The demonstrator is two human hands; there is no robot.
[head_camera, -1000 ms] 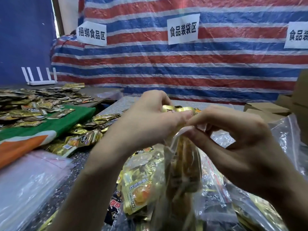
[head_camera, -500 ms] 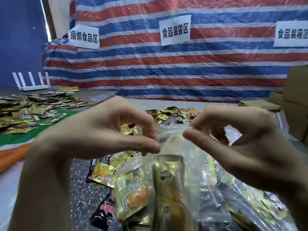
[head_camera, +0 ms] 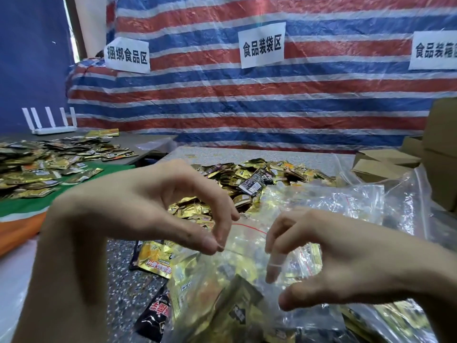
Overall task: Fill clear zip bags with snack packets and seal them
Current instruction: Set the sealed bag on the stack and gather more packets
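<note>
A clear zip bag (head_camera: 247,246) with a red line along its mouth hangs low between my hands, stuffed with gold snack packets (head_camera: 217,293). My left hand (head_camera: 158,209) pinches the bag's top edge at its left end between thumb and forefinger. My right hand (head_camera: 341,263) curls around the bag's right end, with forefinger and thumb a little apart on either side of the plastic. Below the bag lie more packets, one gold and orange (head_camera: 154,259) and one black (head_camera: 154,315).
A heap of loose snack packets (head_camera: 262,174) covers the speckled table (head_camera: 126,283) behind my hands. Filled clear bags (head_camera: 351,201) are piled at the right, with cardboard boxes (head_camera: 385,162) beyond. More packets (head_camera: 39,164) lie on a green cloth at left, near a white router (head_camera: 52,125).
Both hands have dropped lower and drawn apart along the bag's mouth. The bag has sunk toward the table, and the packet heap behind it now shows.
</note>
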